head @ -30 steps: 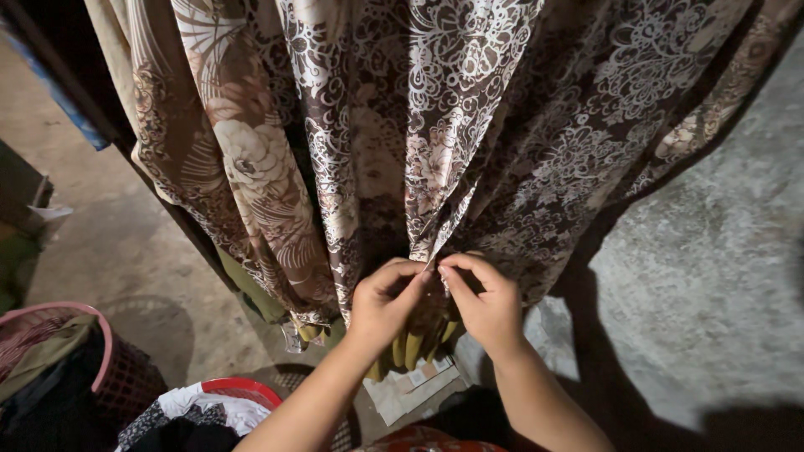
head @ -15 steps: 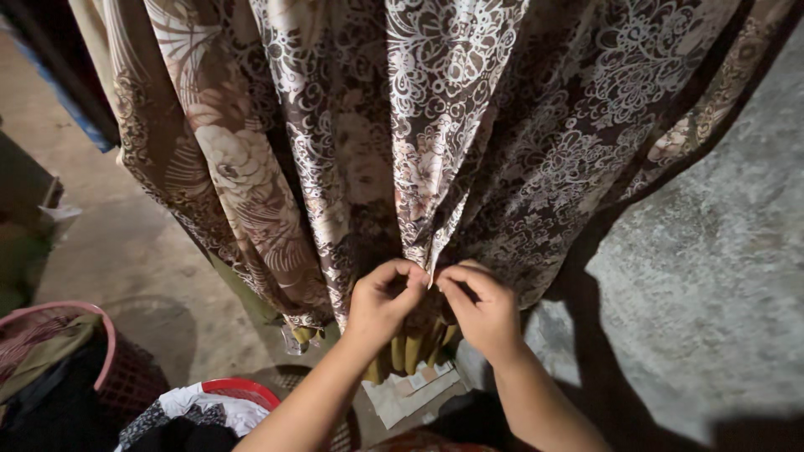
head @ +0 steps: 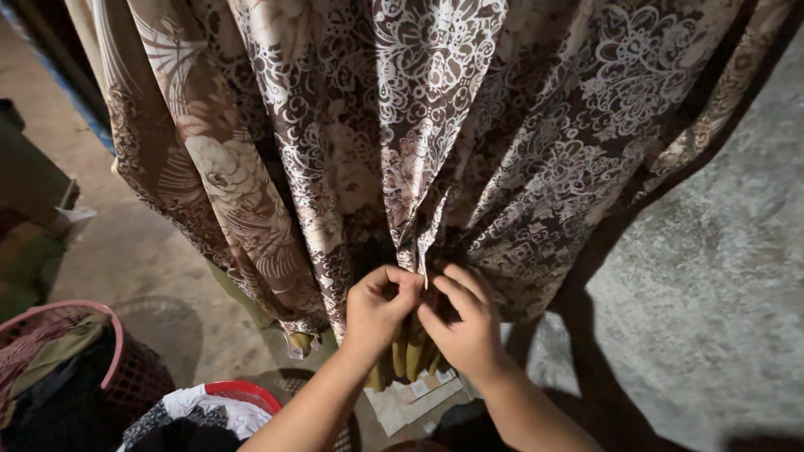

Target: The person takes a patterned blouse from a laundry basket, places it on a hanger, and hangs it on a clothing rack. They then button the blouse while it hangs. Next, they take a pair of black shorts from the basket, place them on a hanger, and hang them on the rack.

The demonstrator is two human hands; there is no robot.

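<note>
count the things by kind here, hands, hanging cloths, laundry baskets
hands: 2, left hand and right hand, both pinching the cloth
hanging cloths: 1, brown flowered cloth
laundry baskets: 2, pink basket and red basket
total: 5

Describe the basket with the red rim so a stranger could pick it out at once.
Start at the big brown flowered cloth hanging in the middle, then drop to the bottom edge, just left of the person's left forearm. The red-rimmed basket sits there, heaped with black and white clothes. Its neighbour, the pink-rimmed basket, is larger and sits further left.
</note>
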